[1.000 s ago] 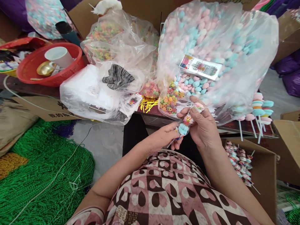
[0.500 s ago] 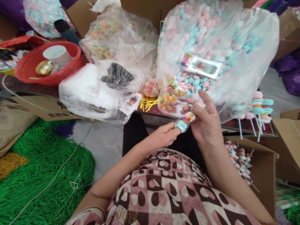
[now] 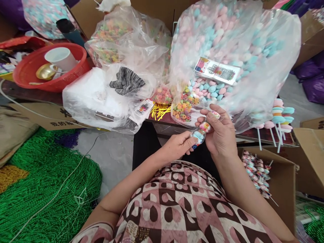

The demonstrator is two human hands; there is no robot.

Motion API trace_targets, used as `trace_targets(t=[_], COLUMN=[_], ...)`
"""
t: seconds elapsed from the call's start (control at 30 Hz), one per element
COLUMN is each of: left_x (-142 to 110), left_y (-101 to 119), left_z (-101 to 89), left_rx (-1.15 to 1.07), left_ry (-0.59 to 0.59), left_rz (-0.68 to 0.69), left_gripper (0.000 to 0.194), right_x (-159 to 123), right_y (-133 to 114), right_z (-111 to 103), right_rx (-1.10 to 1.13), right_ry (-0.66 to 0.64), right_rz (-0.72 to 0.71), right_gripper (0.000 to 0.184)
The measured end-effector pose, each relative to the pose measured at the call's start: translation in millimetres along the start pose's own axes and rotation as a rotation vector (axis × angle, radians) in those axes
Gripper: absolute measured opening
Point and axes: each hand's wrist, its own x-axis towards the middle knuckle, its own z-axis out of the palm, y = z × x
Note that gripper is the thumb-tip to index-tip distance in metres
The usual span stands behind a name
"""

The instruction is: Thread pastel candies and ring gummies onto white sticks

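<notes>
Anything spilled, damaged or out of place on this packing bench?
Small things only: gold twist ties lie scattered loose at the table edge between the bags, and a striped cloth sits oddly inside a clear bag. Both hands, left hand and right hand, hold the candy skewer normally.

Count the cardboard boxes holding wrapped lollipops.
1: the open cardboard box at lower right, beside the right hand's forearm, holds wrapped lollipops. Other boxes show at the frame edges; their contents are hidden.

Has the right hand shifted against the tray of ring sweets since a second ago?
Barely. The right hand still pinches the small clear-wrapped sweet packet just right of the clear tray of coloured ring sweets; its thumb now sits slightly lower on the packet.
</notes>
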Motion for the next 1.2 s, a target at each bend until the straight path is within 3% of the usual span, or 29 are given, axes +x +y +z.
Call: trace_targets(t=[0.13,0.23,0.37,0.5,0.6,0.67,0.77,0.97,1.07,1.2], left_x=[0,-1,-4,-9,-8,-6,-3,3,3,-1], left_y=[-4,-4,1,0,-4,-5,-3,-3,-5,-1], left_z=[-1.7,-3.5,-6.9,-12.6,-14.7,-12.9,-5.7,4.7,2.8,1.7], left_rx=[-0.033,-0.011,0.223,0.199,0.077,0.066,0.194,0.372,0.210,-0.254], left_ry=[-0.025,0.067,0.195,0.137,0.177,0.204,0.166,0.163,0.114,-0.066], left_rz=[-0.022,-0.039,-0.041,-0.086,-0.042,-0.001,0.003,-0.006,0.011,-0.046], left_gripper=[0.029,0.034,0.031,0.030,0.024,0.032,0.042,0.025,0.028,0.035], right_x=[2,2,2,3,3,1,-2,-6,-7,-9], right_y=[0,2,4,2,0,0,1,4,1,-4], right_z=[0,0,-3,-8,-7,-5,0,5,4,4], right_rx=[0.034,0.024,0.044,0.068,0.070,0.082,0.086,0.052,0.028,0.097], right_ry=[0.013,0.018,0.037,0.048,0.071,0.076,0.056,0.038,-0.058,-0.182], right_rz=[-0.026,-0.029,-0.052,-0.068,-0.065,-0.073,-0.092,-0.087,-0.053,0.112], right_gripper=[0.032,0.032,0.032,0.033,0.035,0.036,0.034,0.034,0.041,0.051])
